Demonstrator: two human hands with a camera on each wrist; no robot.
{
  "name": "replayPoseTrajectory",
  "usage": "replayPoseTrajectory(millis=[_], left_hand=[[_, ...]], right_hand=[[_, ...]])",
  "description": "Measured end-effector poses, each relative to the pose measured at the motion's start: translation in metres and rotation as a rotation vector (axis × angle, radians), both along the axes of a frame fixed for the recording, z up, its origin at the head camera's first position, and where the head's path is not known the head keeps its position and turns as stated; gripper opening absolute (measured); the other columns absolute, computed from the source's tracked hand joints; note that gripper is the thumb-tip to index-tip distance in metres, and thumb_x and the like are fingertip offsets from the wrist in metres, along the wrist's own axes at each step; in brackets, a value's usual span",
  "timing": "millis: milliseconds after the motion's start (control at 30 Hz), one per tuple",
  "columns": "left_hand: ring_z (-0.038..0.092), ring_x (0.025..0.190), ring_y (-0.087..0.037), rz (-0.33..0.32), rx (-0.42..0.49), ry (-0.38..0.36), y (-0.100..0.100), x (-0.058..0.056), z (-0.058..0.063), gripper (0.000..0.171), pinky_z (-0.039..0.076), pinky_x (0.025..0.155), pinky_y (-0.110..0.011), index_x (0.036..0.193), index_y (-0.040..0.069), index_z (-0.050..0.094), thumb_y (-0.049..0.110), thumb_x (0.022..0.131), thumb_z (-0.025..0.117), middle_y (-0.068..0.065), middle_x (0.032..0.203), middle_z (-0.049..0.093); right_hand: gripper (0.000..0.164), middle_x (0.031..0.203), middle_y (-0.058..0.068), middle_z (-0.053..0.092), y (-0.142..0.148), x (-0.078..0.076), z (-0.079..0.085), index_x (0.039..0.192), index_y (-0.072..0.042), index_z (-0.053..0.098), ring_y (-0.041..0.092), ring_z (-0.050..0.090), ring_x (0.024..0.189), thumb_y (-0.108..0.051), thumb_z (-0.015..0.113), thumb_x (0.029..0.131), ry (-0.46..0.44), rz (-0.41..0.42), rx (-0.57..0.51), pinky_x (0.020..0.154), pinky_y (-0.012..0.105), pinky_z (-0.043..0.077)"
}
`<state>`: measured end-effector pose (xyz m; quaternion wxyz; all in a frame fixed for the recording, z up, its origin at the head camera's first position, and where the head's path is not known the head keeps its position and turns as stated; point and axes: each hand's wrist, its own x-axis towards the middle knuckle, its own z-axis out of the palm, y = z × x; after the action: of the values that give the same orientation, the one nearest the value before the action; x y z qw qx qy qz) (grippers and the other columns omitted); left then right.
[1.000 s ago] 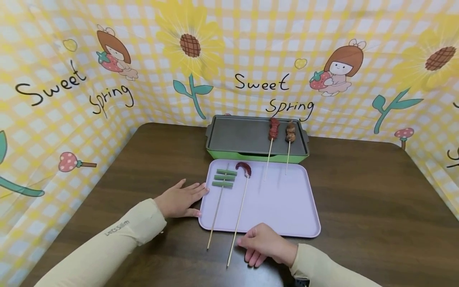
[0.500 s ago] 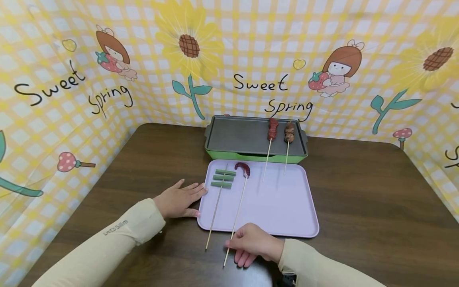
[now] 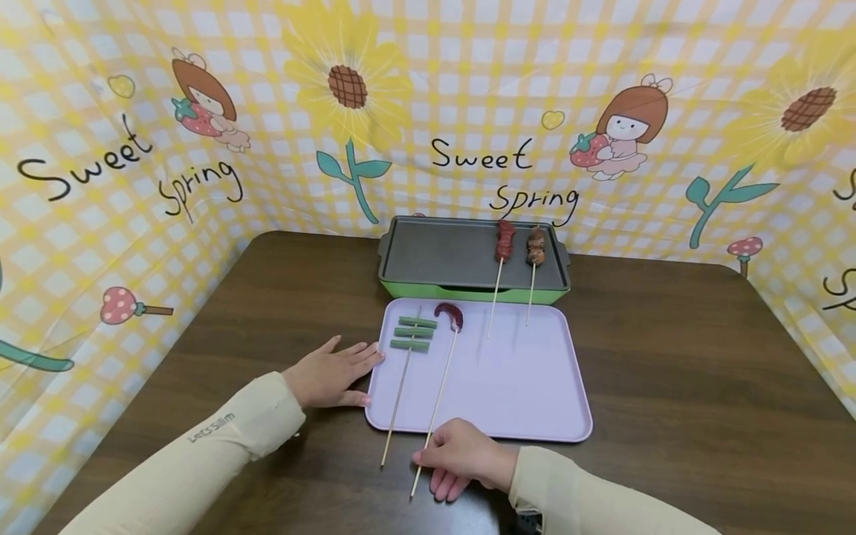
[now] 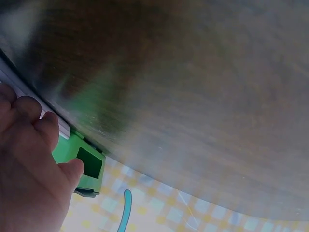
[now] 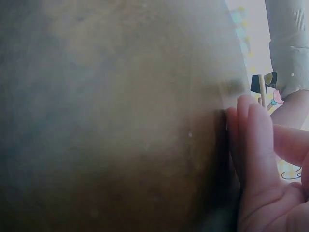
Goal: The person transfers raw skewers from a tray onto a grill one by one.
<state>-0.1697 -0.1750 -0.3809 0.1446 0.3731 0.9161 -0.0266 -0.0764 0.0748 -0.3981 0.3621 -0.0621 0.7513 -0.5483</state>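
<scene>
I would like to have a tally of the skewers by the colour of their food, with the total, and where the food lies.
Green skewer: 1, lilac tray
Curled dark red skewer: 1, lilac tray
Red skewer: 1, grill plate
Brown skewer: 1, grill plate
Total: 4 skewers

Brown wood-grain table, lilac tray, green-sided griddle

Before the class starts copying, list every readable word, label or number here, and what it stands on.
"Sweet Spring": the patterned cloth, at the back.
"Sweet Spring": the patterned cloth again, left side.
"LetsSlim", small, so the spelling is uncertain: the left sleeve.
Head view, right edge: cloth lettering cut off, not readable whole.
No numbers readable.
</scene>
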Motion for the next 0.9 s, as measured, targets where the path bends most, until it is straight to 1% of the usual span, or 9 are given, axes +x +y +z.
replayPoseTrajectory(millis=[167, 267, 400, 500, 700, 800, 900], left_hand=[[0.034, 0.137, -0.033, -0.003, 0.007, -0.001, 0.000, 0.000, 0.000, 0.071, 0.020, 0.107, -0.062, 0.145, 0.001, 0.038, 0.047, 0.094, 0.053, -0.018, 0.151, 0.033], [0.034, 0.137, -0.033, -0.003, 0.013, -0.001, 0.000, 0.001, 0.000, 0.071, 0.021, 0.107, -0.062, 0.145, 0.000, 0.038, 0.047, 0.094, 0.053, -0.019, 0.151, 0.034], [0.035, 0.137, -0.033, -0.004, 0.017, 0.000, -0.001, 0.001, 0.000, 0.071, 0.021, 0.106, -0.062, 0.145, 0.000, 0.038, 0.046, 0.094, 0.054, -0.019, 0.151, 0.034], [0.034, 0.137, -0.033, -0.003, 0.019, -0.005, -0.001, 0.001, 0.001, 0.071, 0.021, 0.107, -0.062, 0.145, 0.000, 0.038, 0.046, 0.094, 0.054, -0.019, 0.151, 0.033], [0.034, 0.137, -0.033, -0.001, 0.021, -0.017, -0.001, 0.002, 0.002, 0.071, 0.020, 0.107, -0.062, 0.145, 0.000, 0.038, 0.046, 0.094, 0.053, -0.019, 0.151, 0.033], [0.034, 0.137, -0.034, -0.004, 0.026, -0.019, 0.000, 0.002, 0.002, 0.071, 0.021, 0.106, -0.063, 0.145, -0.001, 0.038, 0.047, 0.094, 0.053, -0.020, 0.151, 0.033], [0.035, 0.137, -0.034, -0.006, 0.030, -0.016, 0.001, 0.002, 0.003, 0.071, 0.021, 0.106, -0.063, 0.144, -0.001, 0.039, 0.047, 0.094, 0.053, -0.020, 0.150, 0.034]], right_hand=[[0.021, 0.051, 0.003, 0.056, -0.001, 0.001, 0.000, 0.072, -0.002, 0.060, 0.005, 0.053, 0.039, -0.009, 0.063, 0.091, -0.006, 0.002, -0.006, 0.039, 0.021, 0.047], [0.017, 0.052, 0.003, 0.056, 0.000, 0.002, 0.001, 0.074, -0.003, 0.060, 0.005, 0.053, 0.040, -0.006, 0.063, 0.090, -0.006, -0.011, -0.024, 0.040, 0.021, 0.047], [0.010, 0.052, 0.003, 0.056, 0.001, 0.005, 0.000, 0.079, -0.003, 0.058, 0.006, 0.054, 0.041, -0.002, 0.065, 0.087, 0.003, -0.067, -0.069, 0.040, 0.021, 0.047], [0.008, 0.054, 0.004, 0.058, 0.002, 0.008, 0.000, 0.087, 0.000, 0.057, 0.007, 0.055, 0.042, 0.001, 0.064, 0.085, -0.004, -0.125, -0.120, 0.041, 0.022, 0.049], [0.029, 0.059, 0.007, 0.061, 0.002, 0.014, 0.001, 0.107, 0.007, 0.052, 0.009, 0.058, 0.045, 0.008, 0.062, 0.081, -0.058, -0.218, -0.220, 0.045, 0.023, 0.051], [0.042, 0.062, 0.009, 0.063, 0.002, 0.016, 0.002, 0.119, 0.011, 0.047, 0.008, 0.058, 0.045, 0.011, 0.061, 0.079, -0.054, -0.250, -0.263, 0.045, 0.022, 0.050], [0.053, 0.064, 0.009, 0.064, 0.002, 0.018, 0.003, 0.129, 0.015, 0.038, 0.007, 0.057, 0.045, 0.013, 0.058, 0.080, -0.022, -0.260, -0.296, 0.044, 0.020, 0.049]])
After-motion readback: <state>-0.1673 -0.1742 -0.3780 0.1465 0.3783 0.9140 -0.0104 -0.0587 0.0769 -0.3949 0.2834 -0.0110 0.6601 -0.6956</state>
